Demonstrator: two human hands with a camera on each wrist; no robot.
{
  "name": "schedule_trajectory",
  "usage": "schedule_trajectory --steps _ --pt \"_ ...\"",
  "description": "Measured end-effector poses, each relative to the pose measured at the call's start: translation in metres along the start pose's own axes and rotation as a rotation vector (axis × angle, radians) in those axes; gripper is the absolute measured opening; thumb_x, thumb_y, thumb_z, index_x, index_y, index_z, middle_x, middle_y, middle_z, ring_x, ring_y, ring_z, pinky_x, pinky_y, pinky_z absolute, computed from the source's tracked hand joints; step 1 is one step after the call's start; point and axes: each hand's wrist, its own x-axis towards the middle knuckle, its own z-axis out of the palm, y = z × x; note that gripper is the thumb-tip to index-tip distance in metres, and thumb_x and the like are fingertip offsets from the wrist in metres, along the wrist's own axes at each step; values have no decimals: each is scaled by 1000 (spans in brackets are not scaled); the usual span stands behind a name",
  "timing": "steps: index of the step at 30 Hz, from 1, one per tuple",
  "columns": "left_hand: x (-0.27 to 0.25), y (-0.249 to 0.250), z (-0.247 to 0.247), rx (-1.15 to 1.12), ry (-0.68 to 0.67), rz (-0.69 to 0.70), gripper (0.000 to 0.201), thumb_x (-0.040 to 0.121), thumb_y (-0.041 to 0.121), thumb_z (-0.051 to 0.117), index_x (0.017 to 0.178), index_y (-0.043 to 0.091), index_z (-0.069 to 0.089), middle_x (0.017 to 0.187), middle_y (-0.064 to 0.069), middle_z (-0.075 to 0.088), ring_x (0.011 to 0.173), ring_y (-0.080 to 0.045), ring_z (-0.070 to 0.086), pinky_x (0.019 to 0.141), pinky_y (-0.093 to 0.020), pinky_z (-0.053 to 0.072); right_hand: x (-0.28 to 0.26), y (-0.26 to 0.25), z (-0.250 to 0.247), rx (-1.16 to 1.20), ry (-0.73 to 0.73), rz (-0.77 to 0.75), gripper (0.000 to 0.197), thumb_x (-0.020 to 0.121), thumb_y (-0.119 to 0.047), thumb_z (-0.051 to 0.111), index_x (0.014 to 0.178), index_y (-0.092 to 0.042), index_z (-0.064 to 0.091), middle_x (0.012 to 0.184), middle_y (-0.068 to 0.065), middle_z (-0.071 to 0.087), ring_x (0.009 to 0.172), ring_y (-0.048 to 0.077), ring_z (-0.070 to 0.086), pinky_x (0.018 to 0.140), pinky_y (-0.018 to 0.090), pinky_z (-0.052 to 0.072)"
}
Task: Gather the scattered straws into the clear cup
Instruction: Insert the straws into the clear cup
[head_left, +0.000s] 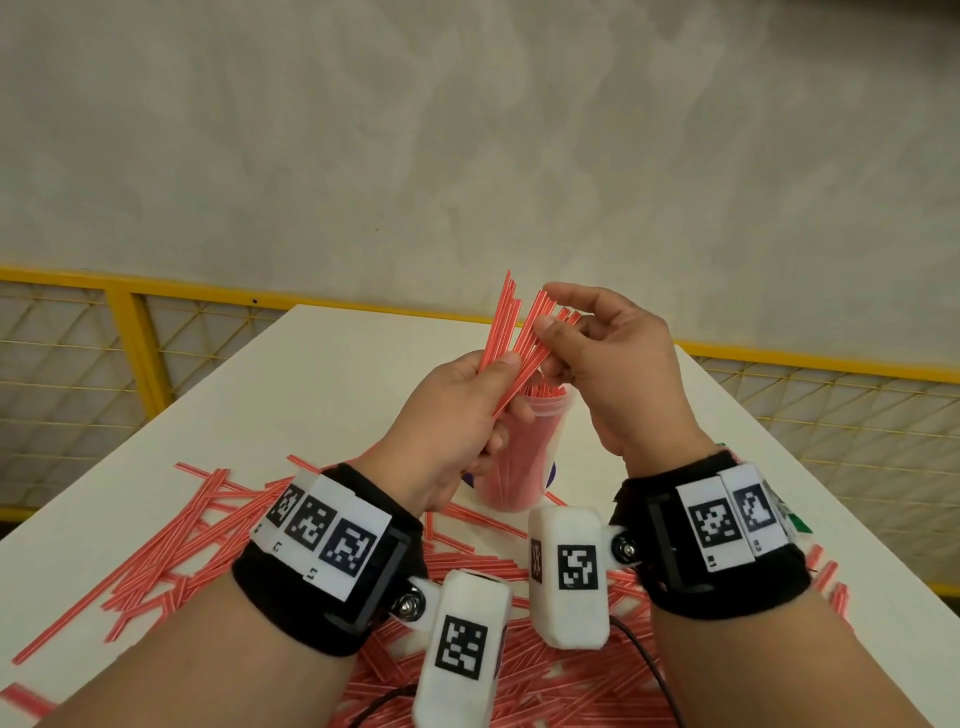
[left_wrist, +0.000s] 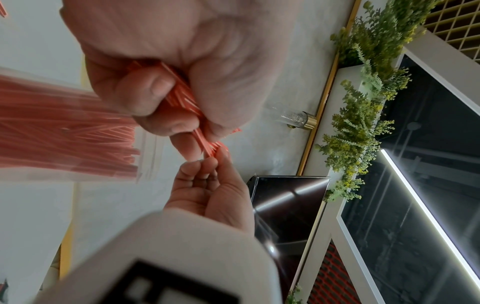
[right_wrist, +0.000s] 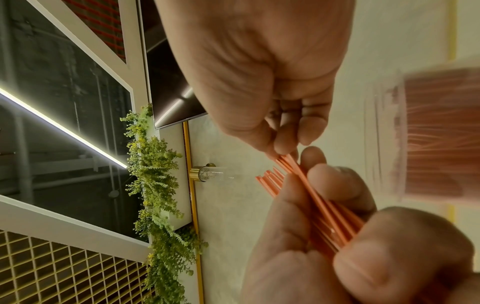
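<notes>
While the left hand (head_left: 457, 415) grips a bundle (head_left: 511, 343) of red straws above the cup (head_left: 524, 447), the right hand (head_left: 608, 364) comes to the upper part of the same bundle. The left fingers (left_wrist: 145, 92) are curled around the lower half and the thumb presses from the front. The right fingers (right_wrist: 298, 133) are narrow: the thumb and first fingers pinch a few straw tips near the top, and the right wrist view shows them touching the ends.

The bundle is not neat. Its long axis goes up and away from the person, tilted a little to the right, and the upper ends fan out. The lower ends point down toward the mouth of the cup, which stands directly under both hands on the tabletop (head_left: 311, 374) and is already quite full of straws. I think the next move depends on this: the bundle must become more upright and tighter so it can slide down into the cup. The left hand is nearer to the cup and carries the weight; the right only arranges.

Many loose straws (head_left: 171, 545) lie on the near tabletop, so much work remains.
</notes>
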Motion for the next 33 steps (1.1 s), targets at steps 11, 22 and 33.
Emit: schedule_trajectory --steps 11,22,33 --pt "0 2 2 100 75 49 26 102 37 44 106 20 63 68 2 69 41 -11 46 41 -19 30 -1 0 1 3 1 3 22 88 -7 67 105 -20 62 76 20 69 50 12 59 52 25 51" --pt "1 1 -3 146 207 43 24 104 31 40 97 18 60 80 -1 75 40 -10 50 34 -12 32 10 0 -16 80 292 -211 23 89 -5 63 106 -21 65 70 8 68 48 12 56 55 26 50" --pt "3 -2 -3 192 204 1 23 103 31 42 106 19 62 79 2 75 39 -9 40 35 -14 29 12 14 -18 -354 263 -391 33 88 -15 64 107 -42 64 80 -7 69 72 13 66 77 38 57"
